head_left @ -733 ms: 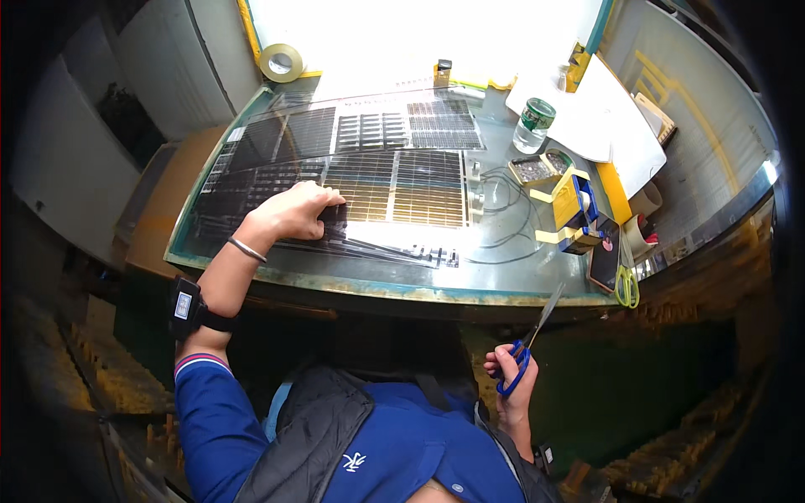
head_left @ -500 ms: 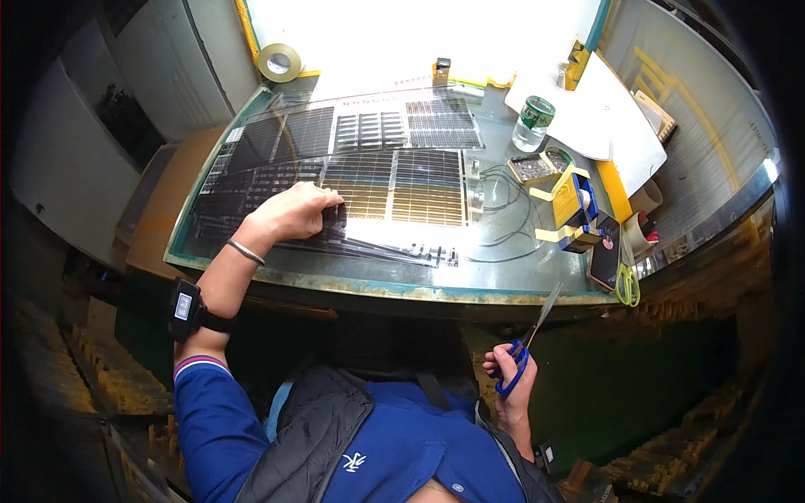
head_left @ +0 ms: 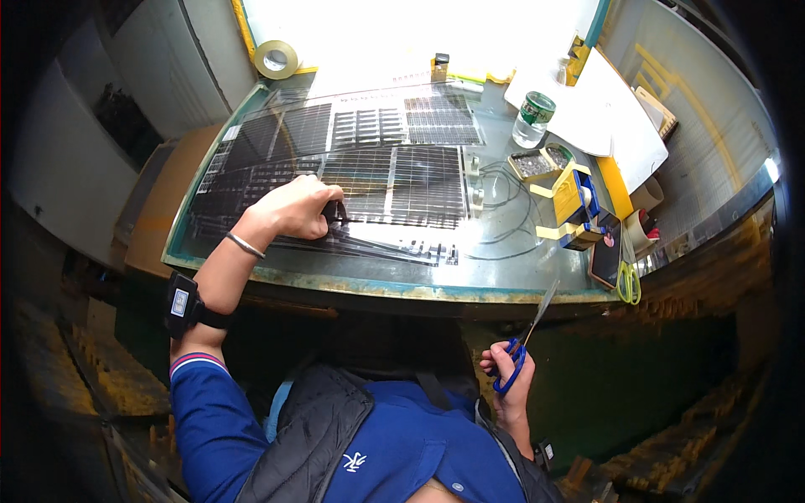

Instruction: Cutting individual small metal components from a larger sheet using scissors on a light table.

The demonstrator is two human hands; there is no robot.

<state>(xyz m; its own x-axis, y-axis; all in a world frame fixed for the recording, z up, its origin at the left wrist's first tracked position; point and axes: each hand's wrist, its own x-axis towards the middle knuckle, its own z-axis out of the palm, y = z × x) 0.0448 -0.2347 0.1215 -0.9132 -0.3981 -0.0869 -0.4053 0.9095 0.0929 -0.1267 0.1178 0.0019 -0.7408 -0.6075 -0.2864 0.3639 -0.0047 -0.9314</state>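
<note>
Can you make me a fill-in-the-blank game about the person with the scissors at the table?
1. The right hand holds scissors with ____ handles.
2. The left hand is at the dark patterned sheets, to the ____ (left or right) of the clear bottle.
3. The colour of the bottle's cap is ____.

Missing words: blue; left; green.
</note>
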